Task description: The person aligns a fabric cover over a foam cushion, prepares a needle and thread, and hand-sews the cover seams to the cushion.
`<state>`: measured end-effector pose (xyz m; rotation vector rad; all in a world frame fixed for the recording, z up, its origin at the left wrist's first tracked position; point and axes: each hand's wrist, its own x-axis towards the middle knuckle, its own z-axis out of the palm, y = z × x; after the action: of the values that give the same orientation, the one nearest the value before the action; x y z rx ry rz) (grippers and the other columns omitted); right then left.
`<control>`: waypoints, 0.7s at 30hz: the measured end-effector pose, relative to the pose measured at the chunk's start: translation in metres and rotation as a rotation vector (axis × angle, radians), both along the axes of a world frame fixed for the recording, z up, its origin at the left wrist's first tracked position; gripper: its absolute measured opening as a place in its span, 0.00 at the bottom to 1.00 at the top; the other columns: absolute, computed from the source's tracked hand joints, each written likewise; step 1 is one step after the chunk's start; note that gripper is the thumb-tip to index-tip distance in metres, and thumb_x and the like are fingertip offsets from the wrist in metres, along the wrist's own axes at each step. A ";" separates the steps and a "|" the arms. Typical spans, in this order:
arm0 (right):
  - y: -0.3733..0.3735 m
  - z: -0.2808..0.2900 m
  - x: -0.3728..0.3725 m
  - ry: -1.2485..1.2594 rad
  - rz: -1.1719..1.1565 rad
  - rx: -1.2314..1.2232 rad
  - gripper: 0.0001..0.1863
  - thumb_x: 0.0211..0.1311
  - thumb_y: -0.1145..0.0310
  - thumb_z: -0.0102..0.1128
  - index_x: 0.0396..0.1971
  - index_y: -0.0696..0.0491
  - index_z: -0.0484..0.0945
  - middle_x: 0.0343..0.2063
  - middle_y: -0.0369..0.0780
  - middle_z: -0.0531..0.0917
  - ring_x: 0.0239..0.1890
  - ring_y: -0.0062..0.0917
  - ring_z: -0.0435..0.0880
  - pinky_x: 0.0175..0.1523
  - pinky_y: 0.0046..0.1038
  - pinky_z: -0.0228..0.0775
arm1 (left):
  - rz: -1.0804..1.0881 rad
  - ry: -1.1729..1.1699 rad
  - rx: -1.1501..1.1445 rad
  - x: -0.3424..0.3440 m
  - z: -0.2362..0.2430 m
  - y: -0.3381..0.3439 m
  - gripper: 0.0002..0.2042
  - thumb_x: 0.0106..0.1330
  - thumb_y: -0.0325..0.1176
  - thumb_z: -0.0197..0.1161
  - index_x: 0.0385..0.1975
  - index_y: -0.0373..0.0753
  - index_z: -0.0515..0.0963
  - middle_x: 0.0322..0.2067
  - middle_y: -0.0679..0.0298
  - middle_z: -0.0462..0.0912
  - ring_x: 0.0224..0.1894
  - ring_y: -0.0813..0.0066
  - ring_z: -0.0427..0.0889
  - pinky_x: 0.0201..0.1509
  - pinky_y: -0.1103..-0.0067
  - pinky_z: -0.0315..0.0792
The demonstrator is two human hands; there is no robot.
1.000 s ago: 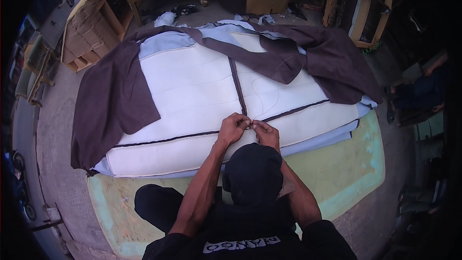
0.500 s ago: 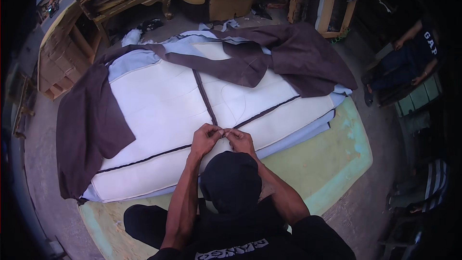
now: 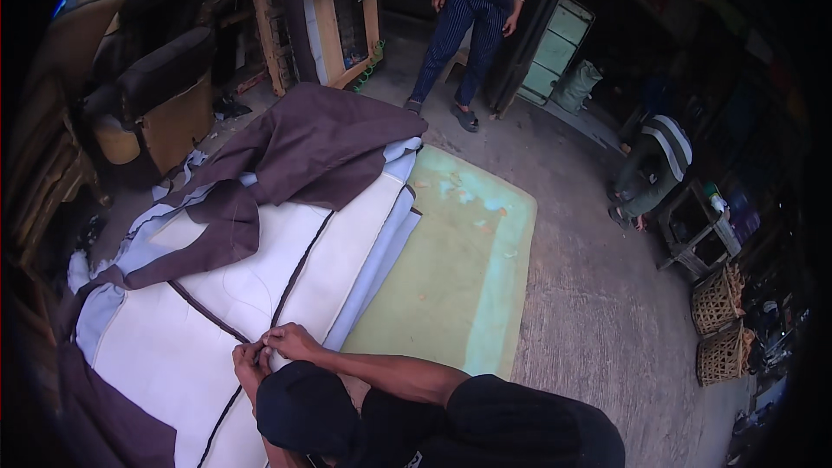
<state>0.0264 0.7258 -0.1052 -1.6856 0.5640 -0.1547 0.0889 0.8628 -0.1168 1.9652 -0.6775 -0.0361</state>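
A large white cushion cover (image 3: 143,355) with dark brown piping (image 3: 301,264) along its seams lies in front of me. Where two lines of piping meet, my left hand (image 3: 249,366) and my right hand (image 3: 295,342) come together, fingertips pinched and nearly touching. What is between the fingers is too small to make out. A thin loose thread (image 3: 227,282) curls over the white fabric just beyond them. Brown fabric (image 3: 329,134) is folded back over the far side, and another brown flap (image 3: 113,407) hangs at the near left.
Under the cushion cover is a worn green mat (image 3: 451,260). Upholstered chairs (image 3: 169,78) and a wooden frame (image 3: 325,17) stand at the back left. One person (image 3: 472,35) stands at the far side; another (image 3: 654,165) bends down near a small table (image 3: 702,230). Woven baskets (image 3: 721,351) are at the right.
The view has swung to the right, bringing the standing person, the bending person and the baskets into clearer sight. Both hands stay pinched together at the same seam junction.
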 end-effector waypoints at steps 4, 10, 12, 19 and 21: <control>0.000 -0.003 0.002 -0.001 0.003 0.032 0.14 0.67 0.63 0.57 0.41 0.57 0.85 0.16 0.32 0.76 0.18 0.15 0.68 0.25 0.24 0.62 | 0.001 0.026 -0.045 0.001 -0.003 0.000 0.08 0.57 0.19 0.66 0.36 0.31 0.84 0.31 0.55 0.76 0.36 0.59 0.75 0.45 0.69 0.72; 0.003 0.004 0.002 -0.024 -0.031 0.038 0.15 0.68 0.63 0.57 0.42 0.59 0.85 0.16 0.33 0.76 0.17 0.14 0.68 0.24 0.24 0.61 | 0.039 0.059 -0.088 -0.003 -0.001 -0.005 0.06 0.60 0.17 0.63 0.35 0.28 0.83 0.30 0.57 0.75 0.33 0.66 0.76 0.40 0.74 0.73; 0.002 0.007 0.003 0.008 -0.049 0.011 0.15 0.68 0.62 0.57 0.42 0.58 0.85 0.16 0.33 0.76 0.17 0.14 0.69 0.24 0.24 0.61 | 0.041 0.170 -0.193 -0.003 -0.001 -0.007 0.05 0.61 0.17 0.62 0.34 0.28 0.83 0.30 0.58 0.75 0.33 0.69 0.76 0.40 0.76 0.73; 0.005 0.013 -0.001 0.121 -0.006 0.168 0.15 0.67 0.60 0.60 0.44 0.55 0.86 0.14 0.30 0.72 0.16 0.12 0.65 0.22 0.21 0.56 | 0.107 0.124 -0.140 0.000 -0.001 -0.001 0.06 0.63 0.29 0.66 0.34 0.34 0.85 0.32 0.55 0.80 0.36 0.58 0.82 0.42 0.70 0.75; 0.007 0.018 0.000 0.135 0.008 0.135 0.15 0.68 0.62 0.59 0.45 0.55 0.86 0.14 0.30 0.71 0.16 0.11 0.65 0.22 0.21 0.55 | 0.122 0.199 -0.154 -0.002 0.001 0.001 0.07 0.64 0.30 0.65 0.34 0.33 0.84 0.33 0.55 0.80 0.38 0.60 0.82 0.43 0.70 0.75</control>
<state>0.0265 0.7324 -0.0870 -1.5743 0.6537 0.0037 0.0870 0.8637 -0.1160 1.8224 -0.4179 -0.1006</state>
